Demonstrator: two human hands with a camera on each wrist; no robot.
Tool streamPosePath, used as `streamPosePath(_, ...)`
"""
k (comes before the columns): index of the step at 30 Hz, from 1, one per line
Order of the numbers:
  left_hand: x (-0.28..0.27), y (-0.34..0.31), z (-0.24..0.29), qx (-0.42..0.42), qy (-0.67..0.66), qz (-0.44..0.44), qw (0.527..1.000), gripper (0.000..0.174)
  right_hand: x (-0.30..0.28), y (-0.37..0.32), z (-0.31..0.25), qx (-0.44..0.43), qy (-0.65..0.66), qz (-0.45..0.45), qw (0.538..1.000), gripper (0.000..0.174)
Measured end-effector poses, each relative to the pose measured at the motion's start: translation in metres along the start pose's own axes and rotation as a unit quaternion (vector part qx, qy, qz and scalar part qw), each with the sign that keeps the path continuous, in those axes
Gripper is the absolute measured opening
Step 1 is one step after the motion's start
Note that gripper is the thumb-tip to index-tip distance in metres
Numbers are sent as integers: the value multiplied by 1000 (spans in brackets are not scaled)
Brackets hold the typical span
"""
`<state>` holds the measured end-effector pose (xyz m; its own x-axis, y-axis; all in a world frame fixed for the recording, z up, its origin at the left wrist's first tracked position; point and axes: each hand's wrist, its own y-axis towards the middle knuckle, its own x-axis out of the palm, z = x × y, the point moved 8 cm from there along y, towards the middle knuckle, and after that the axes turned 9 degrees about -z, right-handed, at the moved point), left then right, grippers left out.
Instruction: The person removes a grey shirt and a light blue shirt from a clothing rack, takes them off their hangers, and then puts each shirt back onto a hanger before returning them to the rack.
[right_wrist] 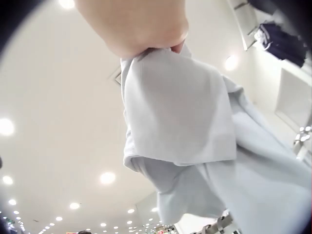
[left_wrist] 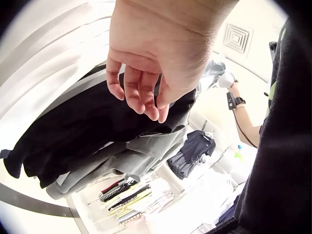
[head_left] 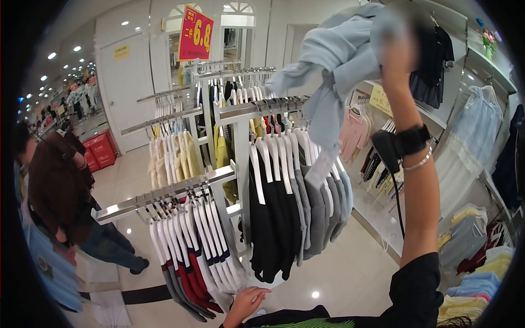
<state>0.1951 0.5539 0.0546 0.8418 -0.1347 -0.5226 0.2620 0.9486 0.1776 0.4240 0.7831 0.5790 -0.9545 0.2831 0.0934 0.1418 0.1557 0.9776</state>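
A light blue garment (head_left: 339, 49) hangs from my raised right hand (head_left: 398, 57), which is partly blurred in the head view. In the right wrist view the fingers of that hand (right_wrist: 141, 24) are bunched into the cloth (right_wrist: 180, 107), mostly hidden behind the hand's back. A pale tag (head_left: 321, 168) dangles below the garment. Low at the front, my left hand (head_left: 247, 306) holds nothing; its fingers hang loosely bent in the left wrist view (left_wrist: 151, 63). Beside it are black garments (left_wrist: 102, 122) and white ones on hangers.
Metal racks (head_left: 164, 194) carry rows of garments on white hangers (head_left: 262, 158). A person in dark clothes (head_left: 60, 186) stands at the left. A red sign (head_left: 195, 34) rises above the racks. Wall shelves with hanging clothes (head_left: 473, 131) and folded stacks (head_left: 476, 284) line the right.
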Motion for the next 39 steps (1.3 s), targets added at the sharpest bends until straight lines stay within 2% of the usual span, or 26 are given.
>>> streamPosePath(1,1,2,-1,2,-3,2,1000,17,-10,-6,-1,54,38,-2,998,26)
streamPosePath(3,3,6,-1,-1,-14,3,1000,17,-36,-20,-12,18,27,-18,999,29)
streamPosePath(7,13,16,6,3,-21,-31,999,17,-101,-74,-28,81,36,-37,995,40)
streamPosePath(8,17,21,7,6,-21,-36,999,17,-127,-93,-27,121,12,-17,992,40)
streamPosePath(10,33,31,12,24,-45,-81,995,25,-172,-138,-28,169,1,-49,984,45)
streamPosePath(11,37,38,16,25,-44,-88,995,25,-181,-162,-41,204,-10,-36,978,42)
streamPosePath(13,64,52,25,-16,-73,-219,973,50,-211,-222,-35,227,-32,-36,973,46)
streamPosePath(14,69,61,31,-23,-70,-223,972,50,-214,-257,-37,248,-24,-34,968,49)
streamPosePath(16,97,80,53,34,-107,-293,949,76,-219,-329,-34,297,-73,-63,950,53)
streamPosePath(17,110,89,51,33,-104,-293,950,76,-212,-356,-35,307,-60,-92,945,50)
streamPosePath(19,143,100,62,82,-220,-343,909,90,-196,-399,-37,336,-50,-151,928,44)
streamPosePath(20,143,106,70,106,-293,-273,910,80,-188,-420,-38,359,-51,-179,915,42)
streamPosePath(21,155,111,67,105,-291,-274,910,80,-180,-436,-39,349,-60,-204,913,43)
streamPosePath(23,187,124,31,42,-255,-295,920,63,-170,-464,-42,368,-58,-206,905,43)
streamPosePath(24,192,130,22,7,-305,-267,914,50,-163,-478,-41,405,-41,-239,881,43)
streamPosePath(25,197,131,16,6,-304,-269,914,50,-160,-490,-38,439,-24,-271,856,44)
streamPosePath(26,188,136,7,13,-285,-210,935,51,-162,-494,-35,424,-31,-277,862,49)
streamPosePath(27,174,140,5,19,-266,-151,952,51,-165,-497,-30,427,-32,-274,861,49)
streamPosePath(29,152,152,6,27,-281,-84,956,52,-186,-499,-25,441,-38,-201,874,55)
streamPosePath(31,127,166,15,18,-212,-56,975,46,-206,-497,-25,465,-65,-173,865,52)
streamPosePath(33,94,179,67,21,-152,-73,986,37,-221,-520,-13,575,-62,-259,773,40)
streamPosePath(34,88,181,74,25,-137,-60,988,34,-232,-521,-13,587,-39,-224,777,31)
streamPosePath(35,83,181,78,28,-121,-42,991,31,-245,-525,-10,590,-43,-221,775,31)
streamPosePath(37,76,181,84,57,-101,-9,993,31,-272,-517,-5,520,-167,-243,802,26)
streamPosePath(38,73,181,87,80,-49,-4,996,30,-279,-504,-7,476,-191,-216,831,23)
streamPosePath(39,72,180,90,103,3,1,995,30,-281,-499,-3,477,-192,-215,830,23)
